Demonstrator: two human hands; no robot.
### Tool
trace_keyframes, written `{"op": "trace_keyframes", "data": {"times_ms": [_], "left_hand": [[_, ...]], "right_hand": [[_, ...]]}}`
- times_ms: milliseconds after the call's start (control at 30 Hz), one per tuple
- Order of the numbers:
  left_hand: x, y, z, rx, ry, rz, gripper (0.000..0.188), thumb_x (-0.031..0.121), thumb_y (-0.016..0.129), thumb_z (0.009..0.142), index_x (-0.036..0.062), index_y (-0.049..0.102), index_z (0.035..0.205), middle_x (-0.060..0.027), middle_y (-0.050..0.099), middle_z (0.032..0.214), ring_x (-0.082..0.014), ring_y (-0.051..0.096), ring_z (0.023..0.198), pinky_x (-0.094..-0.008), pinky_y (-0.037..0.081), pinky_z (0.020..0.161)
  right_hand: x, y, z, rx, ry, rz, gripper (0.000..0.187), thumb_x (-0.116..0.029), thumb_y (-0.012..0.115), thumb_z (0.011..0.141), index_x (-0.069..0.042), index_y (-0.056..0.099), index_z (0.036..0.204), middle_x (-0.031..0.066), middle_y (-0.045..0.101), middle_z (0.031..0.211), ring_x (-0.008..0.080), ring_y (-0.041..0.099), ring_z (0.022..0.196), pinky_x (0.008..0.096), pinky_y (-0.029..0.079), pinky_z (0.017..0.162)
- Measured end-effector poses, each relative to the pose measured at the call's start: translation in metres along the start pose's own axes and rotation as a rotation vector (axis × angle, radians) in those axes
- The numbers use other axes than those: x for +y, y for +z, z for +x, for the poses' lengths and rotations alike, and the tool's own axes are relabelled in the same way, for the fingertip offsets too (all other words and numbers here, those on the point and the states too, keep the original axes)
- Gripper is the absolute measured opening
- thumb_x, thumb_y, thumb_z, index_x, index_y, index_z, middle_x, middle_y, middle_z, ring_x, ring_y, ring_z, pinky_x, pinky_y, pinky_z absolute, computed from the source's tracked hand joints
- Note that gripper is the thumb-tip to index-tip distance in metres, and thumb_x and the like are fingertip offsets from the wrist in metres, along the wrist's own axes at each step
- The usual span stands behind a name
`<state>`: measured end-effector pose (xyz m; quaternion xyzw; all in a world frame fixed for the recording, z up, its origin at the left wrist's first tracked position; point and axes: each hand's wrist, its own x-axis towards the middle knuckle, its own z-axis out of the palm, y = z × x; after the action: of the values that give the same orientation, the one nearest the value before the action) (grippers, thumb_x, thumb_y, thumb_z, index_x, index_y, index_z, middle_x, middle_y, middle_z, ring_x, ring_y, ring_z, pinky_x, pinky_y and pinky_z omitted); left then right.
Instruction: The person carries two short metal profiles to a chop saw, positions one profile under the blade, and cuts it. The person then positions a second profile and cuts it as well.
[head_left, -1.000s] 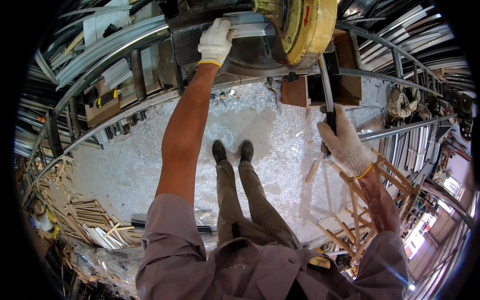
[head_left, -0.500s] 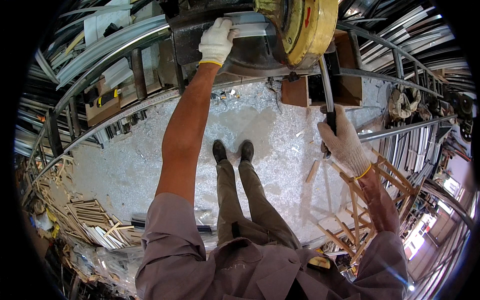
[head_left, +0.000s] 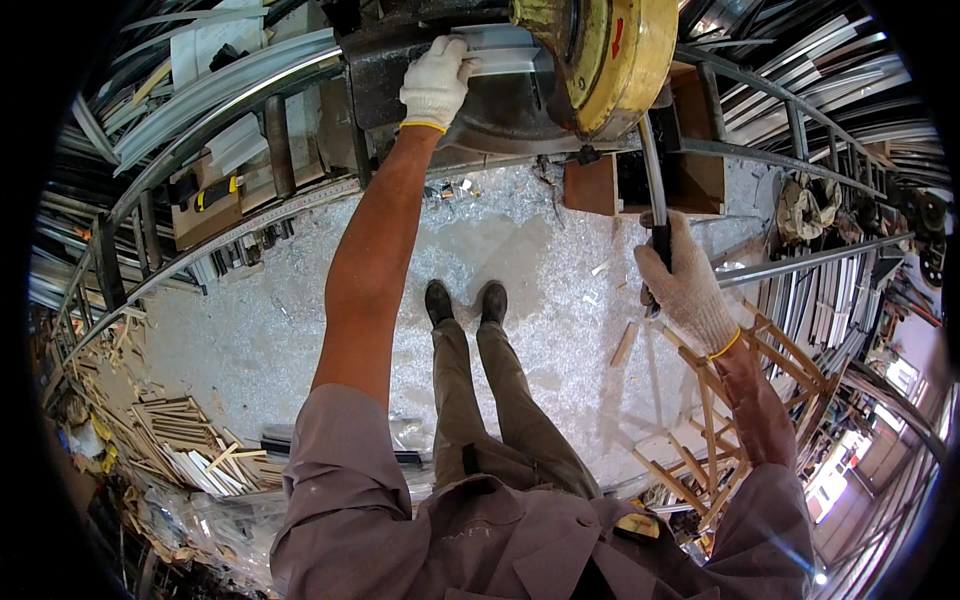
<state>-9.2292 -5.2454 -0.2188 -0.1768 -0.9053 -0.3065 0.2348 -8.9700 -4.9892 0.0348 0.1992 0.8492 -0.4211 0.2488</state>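
Observation:
My left hand (head_left: 436, 84), in a white knitted glove, is closed over the end of a short silvery metal profile (head_left: 503, 60) lying on the dark bed (head_left: 490, 118) of a cut-off saw. The profile reaches right toward the saw's worn yellow blade guard (head_left: 628, 75), which hides the blade. My right hand (head_left: 688, 285), gloved too, is wrapped round the black grip of the saw's long metal lever (head_left: 652, 165), to the right and nearer to me. Whether the blade touches the profile cannot be seen.
Brown open boxes (head_left: 592, 185) stand below the saw. A yellow-and-black tool (head_left: 216, 193) lies on the left bench beside metal offcuts. Long profiles fill racks on both sides. A wooden frame (head_left: 712, 430) stands near my right arm; wooden strips (head_left: 185, 425) are heaped at left.

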Motion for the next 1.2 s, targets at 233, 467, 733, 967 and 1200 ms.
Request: {"op": "trace_keyframes", "data": {"times_ms": [233, 467, 733, 967, 1200], "left_hand": [[0.001, -0.003, 0.000, 0.003, -0.009, -0.002, 0.023, 0.028, 0.075, 0.094, 0.0087, 0.066, 0.104, -0.0136, 0.066, 0.110, -0.0433, 0.069, 0.087, -0.0520, 0.056, 0.072], [0.002, -0.007, 0.003, -0.045, -0.025, 0.012, 0.025, 0.026, 0.075, 0.092, 0.0093, 0.065, 0.108, -0.0114, 0.066, 0.114, -0.0399, 0.069, 0.092, -0.0504, 0.056, 0.078], [0.005, -0.004, 0.002, -0.063, -0.043, 0.018, 0.025, 0.027, 0.074, 0.092, 0.0105, 0.065, 0.108, -0.0091, 0.067, 0.115, -0.0366, 0.070, 0.092, -0.0495, 0.055, 0.080], [0.005, -0.003, 0.001, -0.014, -0.013, 0.008, 0.025, 0.030, 0.075, 0.094, 0.0090, 0.064, 0.103, -0.0135, 0.064, 0.108, -0.0430, 0.067, 0.088, -0.0512, 0.056, 0.072], [0.006, -0.003, 0.002, -0.016, -0.015, 0.008, 0.025, 0.030, 0.074, 0.095, 0.0087, 0.065, 0.104, -0.0137, 0.065, 0.110, -0.0431, 0.067, 0.087, -0.0516, 0.055, 0.072]], "right_hand": [[0.004, -0.001, 0.003, -0.011, -0.049, -0.005, 0.038, -0.016, 0.059, 0.102, 0.004, 0.043, 0.130, 0.0041, 0.057, 0.075, 0.0124, 0.059, 0.057, 0.0331, 0.051, 0.050], [0.008, 0.000, 0.003, 0.002, -0.002, 0.041, 0.037, -0.014, 0.060, 0.100, 0.004, 0.044, 0.128, 0.0069, 0.058, 0.071, 0.0166, 0.062, 0.056, 0.0362, 0.051, 0.050], [0.011, 0.000, 0.005, 0.013, -0.044, -0.014, 0.032, -0.014, 0.060, 0.100, 0.003, 0.044, 0.121, 0.0104, 0.060, 0.071, 0.0188, 0.064, 0.056, 0.0385, 0.052, 0.050], [0.015, 0.002, 0.005, 0.025, -0.084, -0.022, 0.034, -0.015, 0.060, 0.100, 0.004, 0.044, 0.123, 0.0103, 0.059, 0.071, 0.0191, 0.065, 0.057, 0.0383, 0.052, 0.051], [0.018, 0.002, 0.006, 0.024, -0.082, -0.004, 0.036, -0.017, 0.060, 0.101, 0.004, 0.043, 0.125, 0.0094, 0.059, 0.071, 0.0182, 0.064, 0.057, 0.0372, 0.052, 0.051]]}}
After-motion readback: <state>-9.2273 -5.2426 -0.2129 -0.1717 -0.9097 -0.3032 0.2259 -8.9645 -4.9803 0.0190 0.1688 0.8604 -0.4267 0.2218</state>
